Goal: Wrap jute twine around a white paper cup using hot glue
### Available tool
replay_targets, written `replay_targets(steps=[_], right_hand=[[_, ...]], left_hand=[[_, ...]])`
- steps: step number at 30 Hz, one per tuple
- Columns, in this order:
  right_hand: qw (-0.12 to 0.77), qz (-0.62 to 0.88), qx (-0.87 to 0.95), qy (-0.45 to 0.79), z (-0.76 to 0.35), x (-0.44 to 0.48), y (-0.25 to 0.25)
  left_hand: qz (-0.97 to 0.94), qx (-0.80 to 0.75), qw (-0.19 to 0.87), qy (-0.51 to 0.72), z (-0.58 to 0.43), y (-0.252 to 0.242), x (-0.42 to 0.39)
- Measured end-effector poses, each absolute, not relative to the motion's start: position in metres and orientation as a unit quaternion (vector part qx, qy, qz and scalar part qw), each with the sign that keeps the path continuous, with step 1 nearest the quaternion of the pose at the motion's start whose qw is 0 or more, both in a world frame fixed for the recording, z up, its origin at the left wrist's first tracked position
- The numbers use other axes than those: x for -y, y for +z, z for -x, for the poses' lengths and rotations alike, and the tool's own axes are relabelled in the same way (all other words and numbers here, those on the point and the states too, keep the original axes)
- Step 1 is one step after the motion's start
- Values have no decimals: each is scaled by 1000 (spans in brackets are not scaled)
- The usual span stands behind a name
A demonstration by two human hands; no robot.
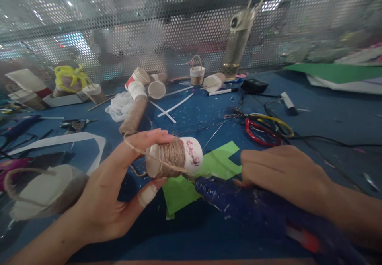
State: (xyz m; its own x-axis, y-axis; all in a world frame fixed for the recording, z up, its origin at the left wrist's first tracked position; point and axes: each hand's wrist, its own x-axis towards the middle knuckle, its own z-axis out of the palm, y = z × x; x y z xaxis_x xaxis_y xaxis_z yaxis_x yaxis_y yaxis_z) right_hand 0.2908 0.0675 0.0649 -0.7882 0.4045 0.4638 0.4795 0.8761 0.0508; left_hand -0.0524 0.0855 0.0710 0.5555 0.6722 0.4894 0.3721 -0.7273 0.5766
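My left hand (119,185) grips a paper cup (193,153) lying on its side, thumb below and fingers above. Brown twine (172,158) is wound round part of the cup, and a loose strand runs from it past my fingers. White tape wraps my left thumb. My right hand (277,173) is closed round a blue hot glue gun (235,201), whose nozzle meets the twine at the cup's lower side. Beneath them lies a green paper piece (185,197). A roll of twine (134,115) lies behind my left hand.
Left of my hand sits a twine-handled cup basket (47,193). Scissors with red and yellow handles (262,131) lie at right among black cables. Farther back are stacked paper cups (139,78), white sticks (176,106), a tall bottle (237,42) and a perforated metal screen (179,30).
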Motion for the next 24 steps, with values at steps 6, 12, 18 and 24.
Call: replay_targets(steps=[6, 12, 18, 24], right_hand=[[228, 263, 935, -69, -290, -63, 68], [242, 297, 922, -58, -291, -57, 66], [283, 349, 887, -109, -283, -55, 63], [293, 369, 875, -109, -282, -56, 64]], left_hand=[[-856, -304, 204, 365, 53, 73, -84], [-862, -308, 184, 358, 51, 75, -84], [-879, -286, 161, 346, 55, 73, -84], [-892, -272, 124, 339, 52, 78, -84]])
